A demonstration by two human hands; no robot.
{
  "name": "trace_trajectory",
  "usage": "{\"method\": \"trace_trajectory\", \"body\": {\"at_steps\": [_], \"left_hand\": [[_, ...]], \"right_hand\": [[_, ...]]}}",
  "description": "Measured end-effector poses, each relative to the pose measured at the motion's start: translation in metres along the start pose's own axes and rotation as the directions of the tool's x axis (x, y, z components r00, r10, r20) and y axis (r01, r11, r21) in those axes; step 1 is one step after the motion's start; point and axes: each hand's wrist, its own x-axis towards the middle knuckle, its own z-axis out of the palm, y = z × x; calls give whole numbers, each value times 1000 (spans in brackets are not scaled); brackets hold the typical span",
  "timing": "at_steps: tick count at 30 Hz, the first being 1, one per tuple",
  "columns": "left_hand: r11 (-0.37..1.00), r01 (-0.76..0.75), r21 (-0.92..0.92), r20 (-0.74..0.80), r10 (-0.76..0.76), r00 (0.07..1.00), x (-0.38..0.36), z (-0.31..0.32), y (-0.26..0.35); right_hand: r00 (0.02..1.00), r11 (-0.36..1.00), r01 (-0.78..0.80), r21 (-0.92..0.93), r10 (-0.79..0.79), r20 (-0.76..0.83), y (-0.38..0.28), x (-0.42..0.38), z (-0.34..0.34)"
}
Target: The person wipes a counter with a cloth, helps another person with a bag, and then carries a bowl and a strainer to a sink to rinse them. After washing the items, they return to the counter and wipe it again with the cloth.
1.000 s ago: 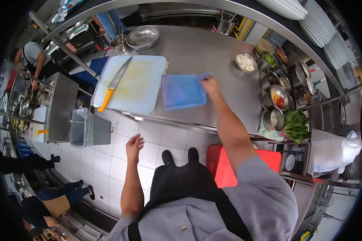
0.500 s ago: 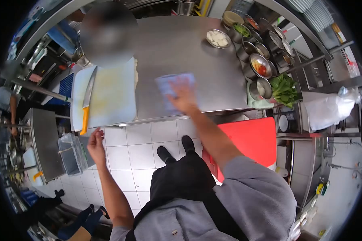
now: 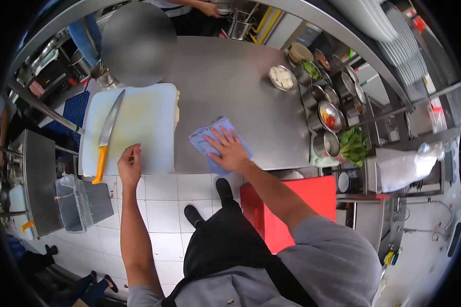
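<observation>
My right hand lies flat with its fingers spread on a blue cloth, pressing it against the steel counter near the front edge. The cloth lies slightly askew under the palm. My left hand holds nothing that I can see; its fingers are loosely bent and it hovers at the front edge of the white cutting board. On that board, left of this hand, lies a large knife with a yellow handle pointing toward me.
A bowl of white pieces, several metal containers and leafy greens stand on the right. Below the counter is a red board or lid. Plates are stacked on the upper shelf. Another person's hand is at the far side.
My left hand has come from below the board's corner up to its front edge, right of the knife handle. My right hand and the cloth have turned and shifted toward the counter's front edge.
</observation>
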Motion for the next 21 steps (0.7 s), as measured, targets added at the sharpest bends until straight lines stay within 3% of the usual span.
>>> {"method": "trace_trajectory", "body": {"at_steps": [2,4,8,10,13,16,18,20,21], "left_hand": [[999,-34,-8,-47,34,998,15,14,-26],[997,76,28,-98,-73,993,14,12,-13],[987,159,-17,-236,-158,959,5,19,-3],[984,178,12,-285,-167,944,1,20,0],[996,94,1,-360,-87,929,2,27,2],[984,175,5,-337,-163,927,2,28,3],[995,89,49,-382,-64,922,-1,29,0],[986,152,73,-351,-117,929,-1,28,6],[986,153,72,-360,-117,926,0,30,6]], "right_hand": [[997,991,-57,-125,63,40,46,18,-3],[955,948,-297,-110,292,-58,102,49,4],[811,802,-584,-126,570,-133,182,144,12],[650,643,-754,-134,704,-287,217,204,25],[320,346,-938,-19,843,-432,283,283,36],[152,192,-981,26,845,-513,350,334,36],[530,477,-845,-244,808,-257,321,371,30],[707,701,-698,-150,707,18,227,387,-26],[698,692,-716,-94,704,-133,217,428,-3]]}}
